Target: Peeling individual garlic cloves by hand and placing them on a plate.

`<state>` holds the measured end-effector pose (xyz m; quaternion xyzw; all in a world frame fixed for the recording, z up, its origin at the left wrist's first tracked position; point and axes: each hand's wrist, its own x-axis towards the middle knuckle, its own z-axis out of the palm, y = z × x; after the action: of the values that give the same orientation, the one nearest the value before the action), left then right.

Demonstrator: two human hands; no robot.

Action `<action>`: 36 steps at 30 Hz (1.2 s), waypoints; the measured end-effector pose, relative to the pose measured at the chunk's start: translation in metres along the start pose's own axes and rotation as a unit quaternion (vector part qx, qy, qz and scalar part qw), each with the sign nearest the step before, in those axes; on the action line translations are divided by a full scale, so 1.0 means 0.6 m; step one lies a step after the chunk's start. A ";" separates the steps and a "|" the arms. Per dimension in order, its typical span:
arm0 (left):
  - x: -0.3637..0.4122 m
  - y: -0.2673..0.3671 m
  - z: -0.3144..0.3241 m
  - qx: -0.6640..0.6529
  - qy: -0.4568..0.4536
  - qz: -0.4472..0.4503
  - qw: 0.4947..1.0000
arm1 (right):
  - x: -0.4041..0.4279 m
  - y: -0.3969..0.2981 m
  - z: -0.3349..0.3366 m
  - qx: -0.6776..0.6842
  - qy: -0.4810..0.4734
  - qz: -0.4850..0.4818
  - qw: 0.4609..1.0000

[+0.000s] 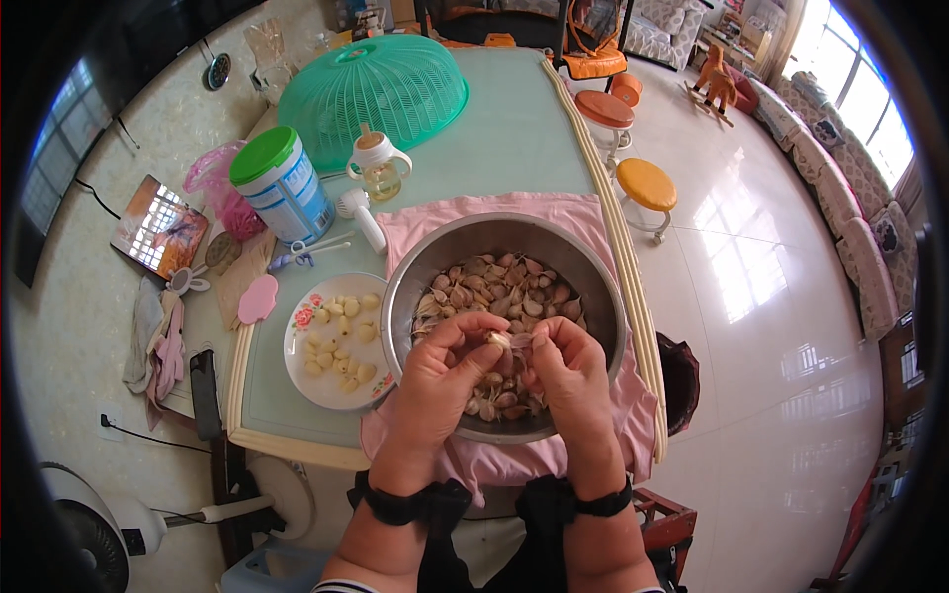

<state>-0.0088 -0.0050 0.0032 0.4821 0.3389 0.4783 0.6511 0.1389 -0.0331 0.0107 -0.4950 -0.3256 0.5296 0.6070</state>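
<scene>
Over a wide stainless steel bowl, my two hands meet at one garlic clove. My left hand pinches the clove between thumb and fingertips. With thumb and forefinger, my right hand grips the papery garlic skin on the clove's right side. Below them, unpeeled garlic cloves cover the bottom of the bowl. Left of it, a white floral plate carries several peeled garlic cloves. My palms hide part of the bowl's contents.
A pink cloth lies under the bowl on the glass-topped table. Behind the plate stand a green-lidded can, a baby bottle and a green mesh food cover. Stools stand right of the table, a fan lower left.
</scene>
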 end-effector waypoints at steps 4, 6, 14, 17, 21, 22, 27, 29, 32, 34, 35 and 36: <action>0.000 0.005 0.003 -0.046 0.033 -0.037 0.998 | 0.000 0.000 0.001 0.012 -0.022 -0.005 1.000; 0.003 0.005 0.006 -0.042 0.035 -0.031 0.998 | -0.001 -0.002 0.002 0.006 -0.022 -0.017 1.000; 0.003 -0.006 0.002 -0.033 0.040 0.020 0.998 | -0.005 0.011 0.018 0.022 -0.057 -0.105 0.993; 0.004 -0.014 0.001 0.012 0.010 0.030 0.999 | -0.003 0.020 0.007 -0.092 -0.042 -0.120 0.988; 0.006 -0.011 0.003 0.016 0.012 0.018 1.000 | -0.003 0.013 0.009 -0.030 -0.027 -0.113 0.993; 0.005 -0.011 0.001 0.009 0.015 0.021 1.000 | -0.002 0.013 0.007 -0.018 -0.035 -0.103 0.994; 0.005 -0.003 -0.005 -0.033 0.021 -0.017 0.999 | -0.001 0.009 0.003 0.013 -0.055 -0.086 0.995; 0.005 -0.002 -0.005 -0.050 0.024 -0.030 0.998 | -0.001 0.005 0.000 0.016 -0.054 -0.059 0.997; 0.004 -0.004 -0.008 -0.057 0.029 -0.030 0.997 | -0.003 -0.001 0.004 0.011 -0.050 -0.058 0.997; 0.006 -0.006 -0.001 -0.016 0.034 -0.018 0.999 | -0.006 -0.005 0.007 0.004 -0.037 -0.058 0.998; 0.007 -0.006 0.002 -0.017 0.033 -0.017 0.999 | -0.007 -0.006 0.008 -0.002 -0.025 -0.057 0.998; 0.007 -0.006 0.004 0.022 0.032 -0.011 0.999 | -0.006 -0.004 0.008 -0.002 -0.025 -0.057 0.998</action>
<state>-0.0044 -0.0021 0.0004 0.4767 0.3751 0.4794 0.6342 0.1342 -0.0353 0.0152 -0.4638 -0.3694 0.5053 0.6270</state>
